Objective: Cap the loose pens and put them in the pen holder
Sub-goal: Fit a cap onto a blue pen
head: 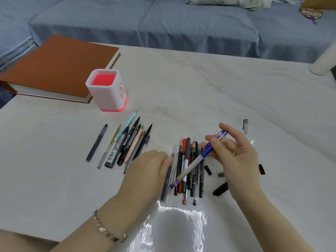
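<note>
Though its red print is unreadable, pen holder (pixel 107 95); right hand (pixel 236 157) pinching blue pen (pixel 198 159); left hand (pixel 145 168) blurred, grip unclear.

left hand (pixel 145 166): blurred | pen holder (pixel 107 95) print: unreadable | white post (pixel 322 64): edge-cropped

White table (pixel 218 88) bears a brown book (pixel 60 68), a holder (pixel 107 91) beside it, pens (pixel 125 144), more pens (pixel 189 171), black caps (pixel 220 189), a clear cap (pixel 245 126)

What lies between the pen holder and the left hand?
A fanned row of loose pens on the table, shown in the head view.
</note>
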A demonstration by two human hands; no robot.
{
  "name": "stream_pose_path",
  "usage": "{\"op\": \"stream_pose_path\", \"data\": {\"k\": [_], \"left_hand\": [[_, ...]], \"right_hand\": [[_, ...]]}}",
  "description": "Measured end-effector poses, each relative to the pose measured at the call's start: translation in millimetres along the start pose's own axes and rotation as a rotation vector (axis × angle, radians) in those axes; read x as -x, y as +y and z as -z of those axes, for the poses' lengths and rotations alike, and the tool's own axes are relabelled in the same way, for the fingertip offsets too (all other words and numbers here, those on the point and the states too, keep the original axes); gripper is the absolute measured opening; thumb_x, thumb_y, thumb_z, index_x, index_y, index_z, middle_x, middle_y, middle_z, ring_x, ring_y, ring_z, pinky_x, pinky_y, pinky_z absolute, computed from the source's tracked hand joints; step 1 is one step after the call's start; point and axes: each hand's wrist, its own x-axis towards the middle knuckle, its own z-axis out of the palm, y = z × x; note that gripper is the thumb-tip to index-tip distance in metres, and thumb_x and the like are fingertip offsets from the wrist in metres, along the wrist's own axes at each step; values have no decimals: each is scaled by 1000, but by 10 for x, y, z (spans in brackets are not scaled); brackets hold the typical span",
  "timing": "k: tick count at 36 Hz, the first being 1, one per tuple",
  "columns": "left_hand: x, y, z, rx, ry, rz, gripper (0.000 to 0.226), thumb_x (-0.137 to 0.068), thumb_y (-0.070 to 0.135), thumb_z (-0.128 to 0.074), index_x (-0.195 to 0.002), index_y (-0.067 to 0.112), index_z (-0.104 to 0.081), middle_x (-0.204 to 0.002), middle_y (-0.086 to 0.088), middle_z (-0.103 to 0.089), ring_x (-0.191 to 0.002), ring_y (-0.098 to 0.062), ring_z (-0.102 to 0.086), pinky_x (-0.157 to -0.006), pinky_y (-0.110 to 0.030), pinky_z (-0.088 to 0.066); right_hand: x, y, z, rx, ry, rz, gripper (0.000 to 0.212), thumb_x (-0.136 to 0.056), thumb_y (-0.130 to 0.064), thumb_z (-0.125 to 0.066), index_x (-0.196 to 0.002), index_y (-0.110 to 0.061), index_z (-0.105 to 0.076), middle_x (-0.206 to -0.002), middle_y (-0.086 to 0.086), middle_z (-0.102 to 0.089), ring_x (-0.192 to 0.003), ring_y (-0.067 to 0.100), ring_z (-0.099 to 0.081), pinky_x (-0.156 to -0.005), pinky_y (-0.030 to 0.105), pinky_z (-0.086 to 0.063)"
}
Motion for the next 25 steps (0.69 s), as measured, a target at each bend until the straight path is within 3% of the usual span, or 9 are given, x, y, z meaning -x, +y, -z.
{"op": "stream_pose_path", "data": {"k": [3,4,6,8,10,12,17,21,25], "left_hand": [[13,-335,-28,-286,143,-9,3,-75,11,-61,-77,11,-64,-73,-2,-62,-63,-22,-59,-48,-33,-49],[9,-401,-31,-355,123,32,15,-62,4,-70,-74,10,-63,-70,-3,-62,-59,-24,-59,-41,-32,-46],[14,-484,-53,-459,39,94,32,-44,-6,-77,-67,10,-61,-64,-3,-58,-50,-23,-55,-33,-27,-37],[36,-494,-71,-487,20,103,36,-41,-11,-77,-63,10,-58,-60,-4,-55,-45,-22,-51,-32,-24,-28],[38,-512,-125,-470,31,102,38,-41,-14,-77,-65,9,-58,-59,-4,-54,-45,-22,-51,-34,-22,-25],[29,-505,-151,-416,36,107,38,-44,-17,-73,-70,8,-59,-59,-6,-55,-47,-23,-50,-36,-22,-24],[-46,-461,-214,-321,71,148,30,-80,-6,-46,-107,7,-49,-88,-9,-56,-75,-21,-46,-50,-22,-28],[-91,-375,-239,-194,36,154,16,-89,4,-39,-102,6,-48,-82,-5,-47,-72,-18,-43,-47,-20,-26],[-104,-229,-211,-39,34,115,21,-96,15,-32,-110,9,-48,-91,-5,-55,-72,-15,-53,-52,-18,-34]], "right_hand": [[-167,77,40,178,31,-2,30,-83,-7,-63,-108,-22,-56,-71,11,-71,-70,10,-70,-69,19,-55],[-228,116,57,242,37,2,29,-83,-8,-63,-109,-20,-56,-71,13,-70,-67,9,-70,-66,17,-55],[-317,198,66,398,37,21,25,-83,-11,-63,-105,-21,-56,-73,18,-69,-68,18,-70,-68,28,-56],[-367,286,32,541,5,25,23,-82,-14,-64,-102,-23,-57,-75,17,-68,-73,32,-67,-73,39,-54],[-379,382,-17,664,-62,37,24,-82,-15,-65,-105,-21,-59,-75,5,-65,-66,25,-64,-73,33,-52],[-355,449,-50,782,-127,70,27,-82,-17,-65,-109,-20,-61,-81,0,-63,-65,11,-58,-76,26,-50],[-278,437,36,858,-175,111,17,-82,-18,-63,-99,-20,-66,-86,-2,-66,-77,9,-58,-77,21,-47],[-206,402,311,923,-176,100,16,-83,-13,-62,-96,-20,-68,-87,-6,-65,-76,3,-58,-68,4,-40],[-144,317,713,967,-111,49,16,-83,-6,-58,-84,-21,-66,-82,-7,-64,-66,-5,-60,-63,0,-39]]}}
